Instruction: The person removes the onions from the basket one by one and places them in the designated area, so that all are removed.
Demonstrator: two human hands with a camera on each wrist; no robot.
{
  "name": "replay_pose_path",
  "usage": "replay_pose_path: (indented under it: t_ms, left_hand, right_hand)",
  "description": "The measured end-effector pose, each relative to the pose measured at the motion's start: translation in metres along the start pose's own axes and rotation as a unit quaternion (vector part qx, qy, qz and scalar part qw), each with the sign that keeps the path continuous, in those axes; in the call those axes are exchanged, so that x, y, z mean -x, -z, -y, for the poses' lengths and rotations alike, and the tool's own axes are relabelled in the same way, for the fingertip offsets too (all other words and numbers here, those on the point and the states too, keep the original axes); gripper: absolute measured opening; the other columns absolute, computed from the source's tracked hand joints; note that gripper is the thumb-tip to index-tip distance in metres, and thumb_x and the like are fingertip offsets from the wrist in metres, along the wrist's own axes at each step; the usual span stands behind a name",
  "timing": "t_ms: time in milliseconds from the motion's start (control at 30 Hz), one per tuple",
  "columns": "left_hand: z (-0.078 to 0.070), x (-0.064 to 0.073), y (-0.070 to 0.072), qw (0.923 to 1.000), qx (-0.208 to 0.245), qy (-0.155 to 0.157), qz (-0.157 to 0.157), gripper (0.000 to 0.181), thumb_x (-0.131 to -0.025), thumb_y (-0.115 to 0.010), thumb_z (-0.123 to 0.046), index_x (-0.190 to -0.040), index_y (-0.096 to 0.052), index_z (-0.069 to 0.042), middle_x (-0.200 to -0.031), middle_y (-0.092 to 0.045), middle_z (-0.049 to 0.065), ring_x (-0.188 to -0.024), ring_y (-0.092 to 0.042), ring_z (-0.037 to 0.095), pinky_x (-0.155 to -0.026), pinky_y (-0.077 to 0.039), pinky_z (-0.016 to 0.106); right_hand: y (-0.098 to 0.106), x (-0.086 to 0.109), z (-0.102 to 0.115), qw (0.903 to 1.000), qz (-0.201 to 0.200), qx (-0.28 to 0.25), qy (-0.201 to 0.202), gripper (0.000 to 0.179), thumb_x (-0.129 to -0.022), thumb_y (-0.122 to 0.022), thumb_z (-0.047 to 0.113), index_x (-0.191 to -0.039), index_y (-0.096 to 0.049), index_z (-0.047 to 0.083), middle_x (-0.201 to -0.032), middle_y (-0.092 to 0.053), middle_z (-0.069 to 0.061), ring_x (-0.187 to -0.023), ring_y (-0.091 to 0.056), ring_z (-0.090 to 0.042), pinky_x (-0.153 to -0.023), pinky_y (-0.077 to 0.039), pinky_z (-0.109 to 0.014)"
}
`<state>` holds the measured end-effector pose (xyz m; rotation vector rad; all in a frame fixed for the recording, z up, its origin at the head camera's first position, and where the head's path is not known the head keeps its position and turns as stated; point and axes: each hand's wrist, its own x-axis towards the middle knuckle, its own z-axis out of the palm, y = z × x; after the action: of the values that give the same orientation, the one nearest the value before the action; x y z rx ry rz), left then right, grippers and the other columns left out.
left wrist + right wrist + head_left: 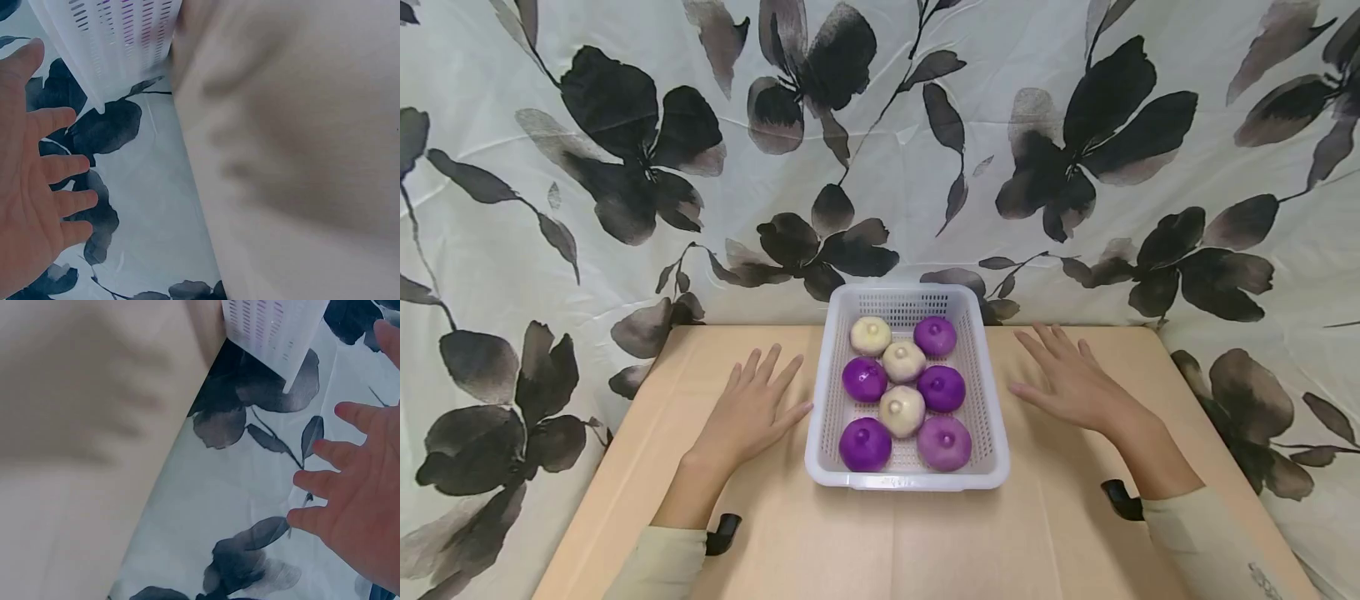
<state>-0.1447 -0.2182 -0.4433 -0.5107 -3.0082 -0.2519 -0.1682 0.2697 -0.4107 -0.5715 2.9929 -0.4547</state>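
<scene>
A white plastic basket [907, 481] with slotted walls stands in the middle of the table. Inside lie several purple onions [864, 380] and three white onions [902, 411], their nubs facing up. To the basket's left is my left hand [747, 410], fingers straight and spread, thumb near the basket's side. My right hand [1078, 387] is on the opposite side, also with straight, spread fingers and a wider gap to the basket. Both palms hold nothing; the left palm [31, 187] and right palm [365, 500] show in the wrist views, each casting a shadow on the tabletop.
The light wooden table [895, 550] ends just behind the basket. Beyond its back and sides hangs a white cloth [940, 192] with a dark floral print. A black wrist strap [724, 534] shows at the left cuff, another strap [1122, 500] at the right.
</scene>
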Motion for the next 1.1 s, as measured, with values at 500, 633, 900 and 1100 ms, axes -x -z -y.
replay_pose_path:
  t_ms: [500,633,900,1100]
  left_hand:
    - [-0.011,-0.003,0.002,0.9983,0.047,-0.035,0.001,0.079,-0.1,-0.055,-0.059,-0.162,-0.035,-0.014,-0.167,-0.027,0.023,-0.152,-0.029,0.048,-0.127,-0.027,0.063]
    - [-0.014,-0.005,0.001,0.9953,0.086,-0.044,-0.007,0.08,-0.099,-0.06,-0.057,-0.161,-0.036,-0.014,-0.164,-0.033,0.023,-0.148,-0.037,0.046,-0.124,-0.034,0.061]
    - [-0.019,-0.004,-0.005,0.9881,0.144,-0.052,-0.019,0.08,-0.096,-0.07,-0.047,-0.16,-0.039,-0.011,-0.153,-0.047,0.023,-0.14,-0.047,0.043,-0.118,-0.043,0.061]
    - [-0.02,-0.001,-0.007,0.9819,0.176,-0.06,-0.033,0.076,-0.094,-0.075,-0.04,-0.156,-0.044,-0.008,-0.141,-0.058,0.018,-0.129,-0.058,0.036,-0.111,-0.052,0.055]
  right_hand:
    - [0.001,-0.02,0.025,0.9977,0.017,-0.006,0.066,0.085,-0.097,-0.061,0.059,-0.164,-0.029,0.016,-0.171,-0.019,-0.017,-0.157,-0.014,-0.048,-0.125,-0.007,-0.076]
    - [0.001,-0.024,0.033,0.9956,0.022,-0.007,0.09,0.083,-0.097,-0.063,0.055,-0.163,-0.032,0.014,-0.17,-0.022,-0.018,-0.157,-0.016,-0.046,-0.125,-0.009,-0.076]
    - [-0.004,-0.033,0.047,0.9905,0.037,-0.015,0.131,0.084,-0.095,-0.065,0.058,-0.16,-0.039,0.012,-0.165,-0.037,-0.014,-0.156,-0.025,-0.041,-0.126,-0.011,-0.074]
    - [-0.007,-0.038,0.058,0.9851,0.052,-0.046,0.157,0.079,-0.093,-0.069,0.055,-0.157,-0.045,0.016,-0.161,-0.045,-0.007,-0.154,-0.034,-0.033,-0.128,-0.016,-0.069]
